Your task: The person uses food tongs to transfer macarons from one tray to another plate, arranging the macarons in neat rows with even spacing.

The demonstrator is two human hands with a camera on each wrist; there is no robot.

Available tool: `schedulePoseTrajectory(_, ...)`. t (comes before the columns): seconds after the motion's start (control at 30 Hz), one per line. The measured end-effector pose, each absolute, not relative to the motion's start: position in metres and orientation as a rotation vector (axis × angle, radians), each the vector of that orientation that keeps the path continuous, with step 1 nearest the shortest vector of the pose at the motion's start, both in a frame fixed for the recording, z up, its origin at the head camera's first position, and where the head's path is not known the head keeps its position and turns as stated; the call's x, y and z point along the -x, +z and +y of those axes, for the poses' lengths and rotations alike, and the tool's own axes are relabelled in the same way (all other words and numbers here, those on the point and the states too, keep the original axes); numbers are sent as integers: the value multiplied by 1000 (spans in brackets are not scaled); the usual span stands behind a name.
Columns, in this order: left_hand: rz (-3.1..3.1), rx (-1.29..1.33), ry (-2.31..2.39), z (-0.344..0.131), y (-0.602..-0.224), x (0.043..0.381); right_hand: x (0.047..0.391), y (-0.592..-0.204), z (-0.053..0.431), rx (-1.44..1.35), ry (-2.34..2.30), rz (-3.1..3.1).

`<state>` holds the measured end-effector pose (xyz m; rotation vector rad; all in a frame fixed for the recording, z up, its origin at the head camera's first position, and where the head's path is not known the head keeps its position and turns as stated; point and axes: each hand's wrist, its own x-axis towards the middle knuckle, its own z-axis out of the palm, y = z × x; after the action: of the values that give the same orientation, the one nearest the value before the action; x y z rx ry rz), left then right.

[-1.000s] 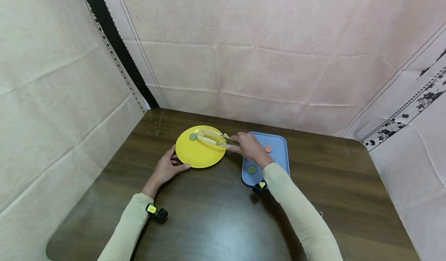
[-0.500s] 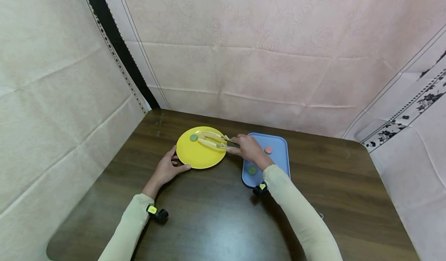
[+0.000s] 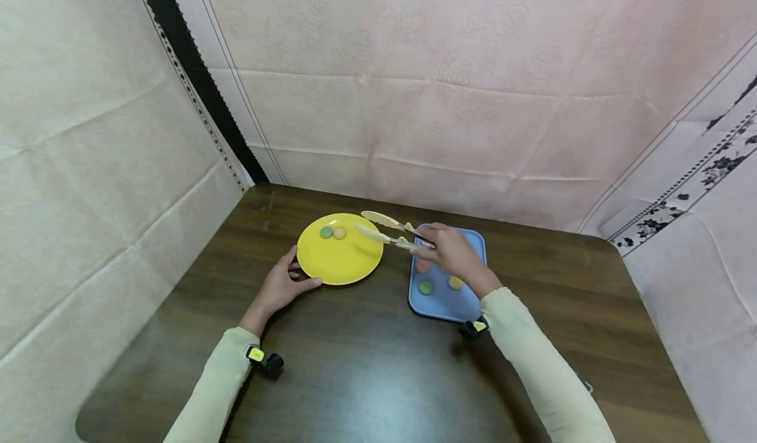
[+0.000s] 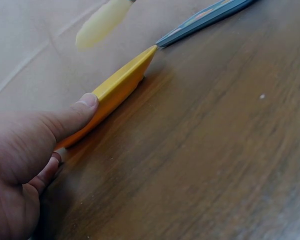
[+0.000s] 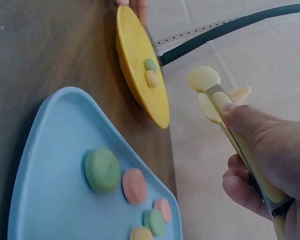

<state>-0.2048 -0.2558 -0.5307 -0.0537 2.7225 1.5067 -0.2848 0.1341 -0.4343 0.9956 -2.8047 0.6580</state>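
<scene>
1. Right hand (image 3: 451, 251): the grip is closed round the tongs (image 3: 383, 220), with the thumb along one side of the handle and the fingers against the other.
2. Tongs: the two pale tips stand parted. In the head view they overlap the right side of the yellow plate (image 3: 337, 259); in the right wrist view they are raised clear of it.
3. Left hand (image 3: 280, 285): the grip takes in the left part of the plate rim, with the thumb touching the near side and the other fingers set apart from it round the left edge.
4. Yellow plate: lies on the brown table (image 3: 355, 377), to the left of the blue tray (image 3: 440, 305), near it but apart.
5. Plate contents: a green macaron (image 3: 326, 232) and a beige macaron (image 3: 340, 233) sit side by side toward the far rim, green on the left.
6. Blue tray: lies on the table, partly covered by the right hand in the head view.
7. Tray contents, left side: a pink macaron (image 3: 422, 266) lies just beyond a larger green macaron (image 3: 426, 286); a yellowish macaron (image 3: 455, 282) lies to their right.
8. Tray contents, far part: the right wrist view also shows a second pink macaron (image 5: 162, 209) and a smaller green macaron (image 5: 154, 222), close together.
9. Background: pale cloth (image 3: 414, 121) hangs behind the table.
</scene>
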Motion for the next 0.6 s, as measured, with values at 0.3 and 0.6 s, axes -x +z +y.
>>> schedulePoseTrajectory(0.3, 2729, 44, 1498, -255, -531, 205, 259, -425, 172, -950, 612, -2773)
schedulePoseTrajectory(0.6, 2722, 28, 1501, -256, -530, 206, 228, -420, 210, -810, 600, -2833)
